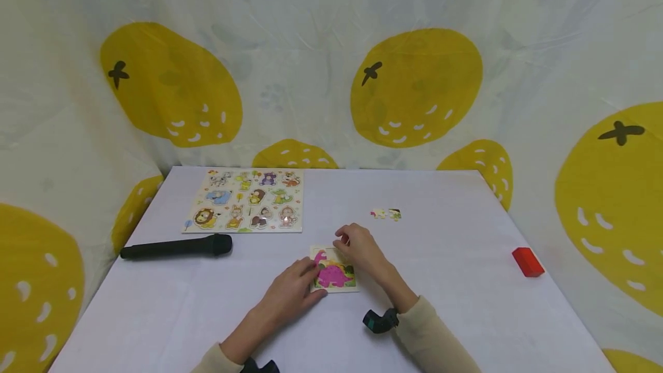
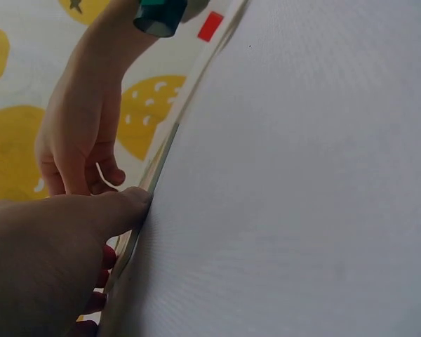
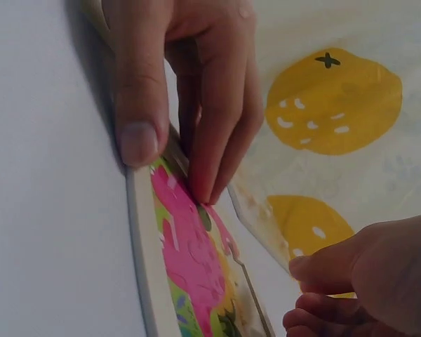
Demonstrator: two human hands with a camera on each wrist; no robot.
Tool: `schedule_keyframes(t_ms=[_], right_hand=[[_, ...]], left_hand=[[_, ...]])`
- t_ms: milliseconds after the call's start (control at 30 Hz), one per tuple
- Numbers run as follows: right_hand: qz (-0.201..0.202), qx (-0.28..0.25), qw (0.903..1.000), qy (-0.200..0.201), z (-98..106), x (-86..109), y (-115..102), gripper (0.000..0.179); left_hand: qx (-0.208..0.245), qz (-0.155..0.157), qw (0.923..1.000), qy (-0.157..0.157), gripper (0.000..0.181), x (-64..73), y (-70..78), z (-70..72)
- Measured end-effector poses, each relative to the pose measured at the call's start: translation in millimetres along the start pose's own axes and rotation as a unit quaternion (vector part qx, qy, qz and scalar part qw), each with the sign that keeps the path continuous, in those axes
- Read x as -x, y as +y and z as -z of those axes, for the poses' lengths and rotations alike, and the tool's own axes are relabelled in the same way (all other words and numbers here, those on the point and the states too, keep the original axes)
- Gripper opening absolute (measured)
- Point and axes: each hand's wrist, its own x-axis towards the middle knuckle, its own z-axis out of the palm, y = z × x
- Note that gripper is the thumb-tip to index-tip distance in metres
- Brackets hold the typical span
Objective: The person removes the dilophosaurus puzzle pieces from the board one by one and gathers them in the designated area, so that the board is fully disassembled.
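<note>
A small dinosaur jigsaw puzzle in a pale frame lies on the table, with part of its upper area bare of picture. My left hand holds its left side, thumb along the near edge and fingertips on the picture. Over the puzzle's upper right corner hovers my right hand, its fingers loosely bent. In the right wrist view, a gap shows between that hand's thumb and fingers, with nothing visible in it. Beyond it, loose puzzle pieces lie on the table.
At the back left lies an animal puzzle board. A black microphone is in front of it. A red block sits near the right edge of the white-covered table. Fruit-patterned cloth hangs behind.
</note>
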Motion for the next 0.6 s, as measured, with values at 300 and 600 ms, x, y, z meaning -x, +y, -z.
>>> schedule_keyframes(t_ms=[300, 600], right_hand=[[0.015, 0.009, 0.9986, -0.050, -13, 4.9, -7, 0.015], [0.036, 0.030, 0.9969, -0.063, -22, 6.0, -11, 0.016]], left_hand=[[0.007, 0.005, 0.9999, -0.006, 0.044, 0.5, -1.0, -2.5], [-0.006, -0.012, 0.9998, 0.015, 0.041, 0.3, -1.3, -4.0]])
